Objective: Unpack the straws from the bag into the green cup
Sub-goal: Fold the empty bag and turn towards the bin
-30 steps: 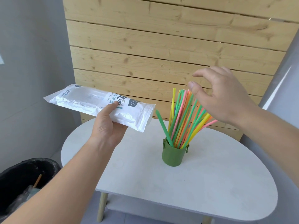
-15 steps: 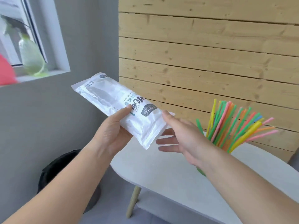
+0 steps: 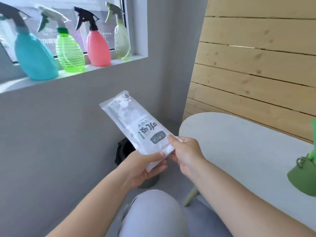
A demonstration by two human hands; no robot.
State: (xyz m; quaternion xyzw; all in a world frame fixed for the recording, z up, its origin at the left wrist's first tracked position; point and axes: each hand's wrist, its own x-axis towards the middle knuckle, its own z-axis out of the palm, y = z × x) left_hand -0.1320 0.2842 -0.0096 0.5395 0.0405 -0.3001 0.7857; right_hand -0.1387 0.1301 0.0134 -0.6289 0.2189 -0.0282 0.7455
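Head view: bag (image 3: 136,127) held clear of table (image 3: 239,142), above bin (image 3: 124,148). Left hand (image 3: 145,166) grips lower end; right hand (image 3: 184,151) pinches corner, probably steadying apparently empty bag for disposal. Cup (image 3: 302,178) on table, far right.

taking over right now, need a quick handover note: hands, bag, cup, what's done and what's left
Left hand: grips the near end of the bag from below, thumb on top.
Right hand: pinches a corner of the same end.
The bag is held in the air left of the white table, with a black bin on the floor below it.
The green cup stands on the table at the frame's right edge, a green straw rising from it.
Done: the bag looks flat, probably emptied, though I can't be sure.
Left: check the bag and move any remaining straws into the cup.
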